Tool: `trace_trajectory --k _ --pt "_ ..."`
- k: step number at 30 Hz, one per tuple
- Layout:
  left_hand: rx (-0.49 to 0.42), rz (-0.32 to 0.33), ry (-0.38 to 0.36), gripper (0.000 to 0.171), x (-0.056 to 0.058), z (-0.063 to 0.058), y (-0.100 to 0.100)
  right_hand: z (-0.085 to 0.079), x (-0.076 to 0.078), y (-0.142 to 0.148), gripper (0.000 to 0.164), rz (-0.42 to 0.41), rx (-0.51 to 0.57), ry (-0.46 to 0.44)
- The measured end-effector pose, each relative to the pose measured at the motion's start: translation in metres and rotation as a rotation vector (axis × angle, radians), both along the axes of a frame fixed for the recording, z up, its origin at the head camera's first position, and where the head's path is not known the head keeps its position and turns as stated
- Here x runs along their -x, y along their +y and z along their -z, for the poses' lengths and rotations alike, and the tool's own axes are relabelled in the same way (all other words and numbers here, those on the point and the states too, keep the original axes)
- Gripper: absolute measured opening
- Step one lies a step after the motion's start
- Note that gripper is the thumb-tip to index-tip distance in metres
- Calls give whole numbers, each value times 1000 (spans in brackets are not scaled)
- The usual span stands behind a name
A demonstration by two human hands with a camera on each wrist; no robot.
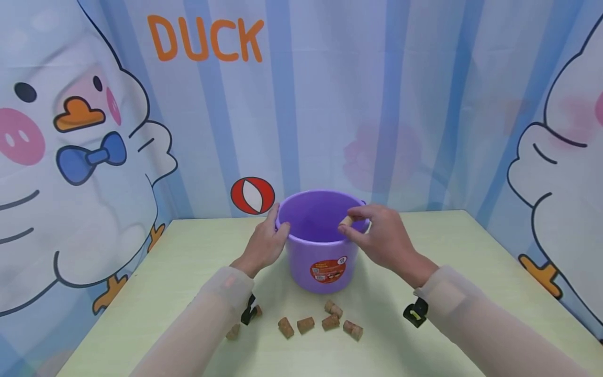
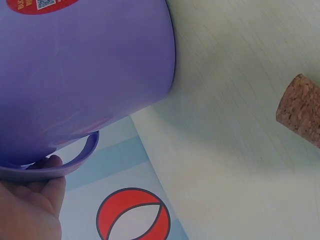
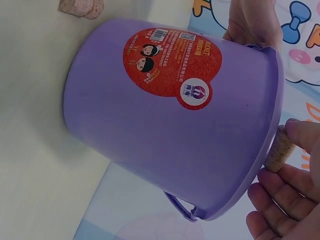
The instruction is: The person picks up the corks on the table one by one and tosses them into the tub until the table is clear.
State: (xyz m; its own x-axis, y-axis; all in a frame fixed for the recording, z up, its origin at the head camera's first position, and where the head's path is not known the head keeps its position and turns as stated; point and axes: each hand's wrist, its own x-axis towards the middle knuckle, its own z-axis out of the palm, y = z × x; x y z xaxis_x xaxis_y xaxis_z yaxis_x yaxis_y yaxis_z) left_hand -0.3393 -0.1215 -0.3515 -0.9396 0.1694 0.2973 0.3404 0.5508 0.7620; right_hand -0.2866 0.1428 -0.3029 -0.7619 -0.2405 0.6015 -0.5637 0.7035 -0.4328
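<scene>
Smooth plastic beside rough, matt grain.
The bucket (image 3: 165, 125) looks like smooth plastic with a soft sheen, its label (image 3: 172, 62) smooth; the corks (image 1: 305, 325) are matt, rough and speckled, the tabletop (image 1: 188, 262) smooth with faint wood grain, the backdrop (image 1: 330, 94) creased cloth, the sleeves (image 1: 193, 324) thin and semi-sheer.

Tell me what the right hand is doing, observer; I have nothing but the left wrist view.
Observer: The right hand pinches a cork near the rim of the purple bucket.
Operator: Report what lies in front of the bucket.
Observer: At least five loose corks lie there on the table.
Operator: Describe the red sticker, which my top edge cuts off.
Observer: In the right wrist view it shows two small cartoon faces.
</scene>
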Motion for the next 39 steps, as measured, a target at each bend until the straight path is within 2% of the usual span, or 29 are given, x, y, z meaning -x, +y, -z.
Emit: trace_trajectory --k 8,16,27,32,39 --pt "3 -2 2 71 0 0 0 1 2 -4 26 -11 -11 -19" --pt "1 -1 -1 71 0 -1 0 -1 3 -7 30 -20 -19 -50" --pt "-7 5 13 70 -1 0 1 -2 7 -10 37 -6 -16 -153" --pt "-3 0 4 70 -1 -1 1 -6 7 -12 38 10 -62 -207" --pt "-5 -2 6 69 -1 0 1 -13 5 -14 49 37 -143 -300"
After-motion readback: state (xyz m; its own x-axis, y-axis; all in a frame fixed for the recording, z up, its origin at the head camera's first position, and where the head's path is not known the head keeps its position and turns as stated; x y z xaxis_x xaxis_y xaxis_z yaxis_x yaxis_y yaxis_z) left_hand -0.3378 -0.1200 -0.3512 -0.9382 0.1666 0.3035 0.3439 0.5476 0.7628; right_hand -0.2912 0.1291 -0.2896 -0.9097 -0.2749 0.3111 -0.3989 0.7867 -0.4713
